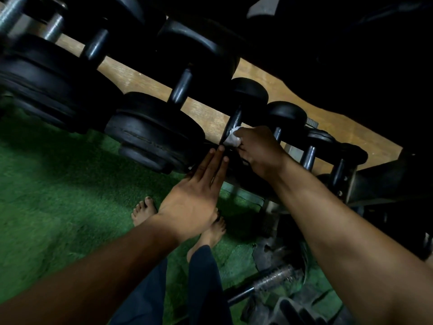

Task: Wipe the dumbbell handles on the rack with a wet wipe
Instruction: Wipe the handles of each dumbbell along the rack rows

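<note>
Your left hand (194, 184) flat, fingers straight and together — tips touch front end of small dumbbell (236, 118) on rack (257, 195). Just right, your right hand (257, 151) pinches bunched white wet wipe (232, 138) against that dumbbell's dark handle (233, 124) — more handles beyond, right of that hand.

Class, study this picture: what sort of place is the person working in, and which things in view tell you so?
Most likely a gym or weights room. A rack holds a row of black dumbbells, green turf-like flooring lies underneath, and a knurled bar rests on the floor nearby.
</note>
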Available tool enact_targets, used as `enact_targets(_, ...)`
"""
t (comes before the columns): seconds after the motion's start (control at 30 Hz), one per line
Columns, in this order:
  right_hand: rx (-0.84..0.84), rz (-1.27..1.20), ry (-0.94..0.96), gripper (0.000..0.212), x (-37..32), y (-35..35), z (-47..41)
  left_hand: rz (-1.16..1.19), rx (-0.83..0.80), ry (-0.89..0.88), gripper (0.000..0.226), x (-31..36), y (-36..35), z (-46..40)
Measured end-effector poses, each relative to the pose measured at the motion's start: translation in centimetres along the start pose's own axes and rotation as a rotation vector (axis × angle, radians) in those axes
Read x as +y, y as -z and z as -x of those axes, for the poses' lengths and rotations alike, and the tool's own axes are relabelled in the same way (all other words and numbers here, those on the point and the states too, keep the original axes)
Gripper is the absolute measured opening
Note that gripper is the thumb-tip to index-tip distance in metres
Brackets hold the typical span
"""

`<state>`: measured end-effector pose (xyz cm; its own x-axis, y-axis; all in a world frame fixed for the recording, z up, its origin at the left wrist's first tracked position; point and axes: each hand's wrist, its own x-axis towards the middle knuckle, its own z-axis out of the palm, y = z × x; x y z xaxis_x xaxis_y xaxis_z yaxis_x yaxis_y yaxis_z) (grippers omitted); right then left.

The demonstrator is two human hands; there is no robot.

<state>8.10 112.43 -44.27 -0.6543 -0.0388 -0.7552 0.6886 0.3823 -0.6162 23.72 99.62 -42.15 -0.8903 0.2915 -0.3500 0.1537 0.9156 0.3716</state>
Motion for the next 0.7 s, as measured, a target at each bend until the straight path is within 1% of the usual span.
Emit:
enact_targets(0.03,0.015,-0.008,0.003,0.011,0.1,0.0,0.0,-0.005,0.003,0.001,0.104,0.0,-0.1,0.0)
enact_targets(0.07,0.030,0.019,0.021,0.013,0.4,0.1,-0.2,-0.006,0.005,0.002,0.104,-0.1,0.0,0.0)
enact_targets(0.1,0.043,0.086,0.033,0.016,0.5,0.1,-0.2,-0.006,0.005,0.002,0.105,0.0,0.0,0.0)
enact_targets(0.17,0.034,0.225,0.039,0.008,0.4,0.1,-0.1,-0.011,-0.003,-0.008,0.105,0.0,-0.1,0.0)
enact_targets(0.3,-0.042,0.402,-0.088,0.010,-0.7,0.3,-1.0,0.019,-0.006,-0.002,0.104,-0.1,-0.1,0.0)
enact_targets(0.4,-0.079,0.504,-0.119,0.014,-1.2,0.1,-1.8,0.049,-0.020,-0.012,0.101,0.0,0.1,-0.1)
enact_targets(0.53,-0.124,0.479,-0.174,0.015,-1.1,-0.3,-1.8,0.058,-0.020,-0.014,0.100,-0.2,0.3,-0.1)
enact_targets(0.63,-0.100,0.415,-0.140,0.026,-0.8,0.3,-1.6,0.065,-0.032,-0.018,0.099,-0.1,0.6,-0.1)
enact_targets(0.7,-0.115,0.457,-0.101,0.027,-0.7,0.9,-1.5,0.069,-0.065,-0.016,0.098,0.0,1.0,-0.1)
